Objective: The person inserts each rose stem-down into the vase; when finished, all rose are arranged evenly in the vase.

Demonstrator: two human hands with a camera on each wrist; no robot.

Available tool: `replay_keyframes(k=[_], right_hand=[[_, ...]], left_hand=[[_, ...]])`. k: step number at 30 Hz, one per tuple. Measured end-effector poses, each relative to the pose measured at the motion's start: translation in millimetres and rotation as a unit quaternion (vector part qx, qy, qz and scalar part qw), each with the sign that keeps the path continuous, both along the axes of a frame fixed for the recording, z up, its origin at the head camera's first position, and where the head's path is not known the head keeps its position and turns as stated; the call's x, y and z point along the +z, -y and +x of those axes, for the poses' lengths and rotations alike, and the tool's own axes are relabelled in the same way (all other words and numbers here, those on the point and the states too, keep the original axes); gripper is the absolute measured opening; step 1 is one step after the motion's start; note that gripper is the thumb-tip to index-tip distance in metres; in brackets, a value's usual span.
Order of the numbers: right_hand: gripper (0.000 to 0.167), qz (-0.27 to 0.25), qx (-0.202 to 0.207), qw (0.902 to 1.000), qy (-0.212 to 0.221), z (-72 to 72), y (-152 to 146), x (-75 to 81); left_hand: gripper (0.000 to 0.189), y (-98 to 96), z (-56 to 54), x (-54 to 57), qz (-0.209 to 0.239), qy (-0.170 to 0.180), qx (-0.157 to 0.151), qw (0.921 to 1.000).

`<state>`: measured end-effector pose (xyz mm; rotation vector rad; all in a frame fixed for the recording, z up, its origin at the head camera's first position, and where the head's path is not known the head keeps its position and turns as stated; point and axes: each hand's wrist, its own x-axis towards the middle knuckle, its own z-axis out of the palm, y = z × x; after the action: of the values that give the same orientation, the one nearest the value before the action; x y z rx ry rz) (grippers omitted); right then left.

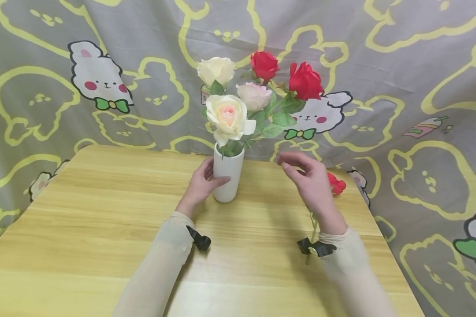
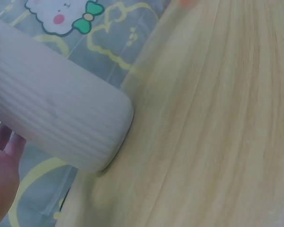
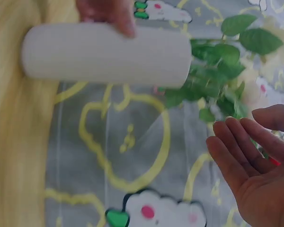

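A white ribbed vase (image 1: 229, 176) stands upright on the table, and my left hand (image 1: 201, 185) grips it from the left with the thumb across its front. Out of its mouth rise a cream-and-pink rose (image 1: 228, 116), a cream rose (image 1: 216, 70), a pale pink rose (image 1: 254, 96) and two red roses, one higher (image 1: 265, 65) and one farther right (image 1: 306, 81). To the right of the vase my right hand (image 1: 311, 180) is raised, fingers loosely bent and holding nothing; the right wrist view shows its bare palm. Only part of my left hand (image 2: 4, 161) appears in the left wrist view.
Another red flower (image 1: 336, 183) lies on the wooden table (image 1: 103, 229) at the right, partly hidden by my right hand; its stem (image 1: 314, 224) runs toward me beneath the wrist. A grey curtain (image 1: 150, 39) with yellow cartoon outlines hangs behind and beside the table.
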<state>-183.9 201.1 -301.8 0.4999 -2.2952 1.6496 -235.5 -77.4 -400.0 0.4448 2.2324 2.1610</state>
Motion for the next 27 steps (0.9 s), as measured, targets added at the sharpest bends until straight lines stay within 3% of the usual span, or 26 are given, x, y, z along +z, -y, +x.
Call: replay_keyframes(k=[8,13,20,27], right_hand=[[0.028,0.003,-0.064,0.9978,0.014,6.4,-46.7,-15.5],[0.03,0.024,-0.124,0.9912,0.039,10.1,-75.2,-30.5],[0.036,-0.002,-0.131,0.9867,0.096,16.4,-107.8,-50.1],[0.05,0.026,-0.139,0.9741,0.177,16.6,-131.5,-74.6]], left_hand=[[0.077,-0.4,0.0,1.9,0.0,-0.008,0.008,0.9999],[0.076,-0.8,1.0,3.0,0.001,-0.009,0.005,0.9999],[0.077,-1.9,0.2,5.1,0.006,-0.008,0.004,0.9999],[0.077,-2.2,1.0,4.6,0.005,0.001,0.003,1.0]])
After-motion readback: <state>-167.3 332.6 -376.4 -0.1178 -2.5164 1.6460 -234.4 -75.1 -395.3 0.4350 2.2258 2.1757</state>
